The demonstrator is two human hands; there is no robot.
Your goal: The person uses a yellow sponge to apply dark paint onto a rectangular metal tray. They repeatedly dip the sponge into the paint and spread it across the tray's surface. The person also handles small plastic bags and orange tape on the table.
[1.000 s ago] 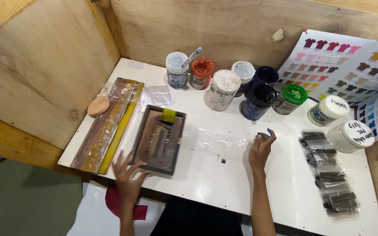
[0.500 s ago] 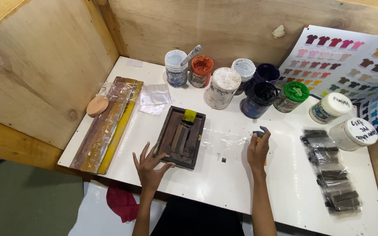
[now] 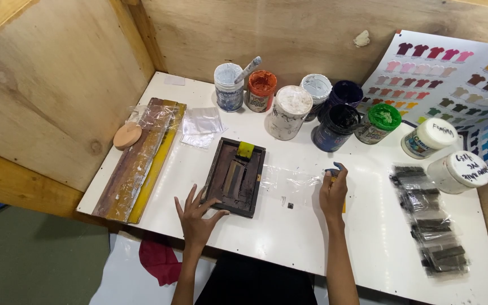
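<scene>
Hands: left [image 3: 197,217] spread on one frame [image 3: 236,176], right [image 3: 332,191] gripping one squeegee [image 3: 333,169]; nine jars [image 3: 288,112].

Bright, even light falls from overhead onto a white table [image 3: 289,237], with a soft sheen on the clear plastic near its middle. Short, faint shadows sit beside the paint jars [image 3: 289,110] along the far edge. The view is sharp in the centre. Straight plywood edges bow slightly toward the frame corners, and the near-left corner is dimmer.
</scene>
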